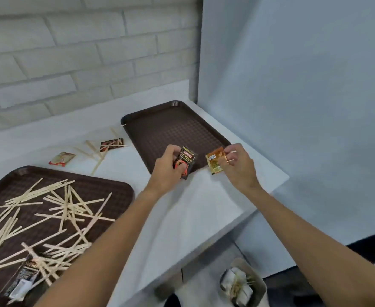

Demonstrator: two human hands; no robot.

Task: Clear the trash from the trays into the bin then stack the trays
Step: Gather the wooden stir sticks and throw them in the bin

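Two brown trays lie on the white counter. The far tray (171,127) is bare. The near left tray (106,189) holds several wooden stir sticks (56,209) and a dark sachet (25,275). My left hand (167,169) grips a black coffee sachet (187,159) over the far tray's front edge. My right hand (237,165) pinches an orange sachet (215,160) beside it. A small bin (244,282) with white wrappers and sticks inside stands on the floor below the counter's edge.
Loose on the counter between the trays lie more stir sticks (98,156), a dark sachet (111,144) and a red and white sachet (61,158). A brick wall runs behind; a plain blue wall stands right. The counter edge (259,202) drops off to the right.
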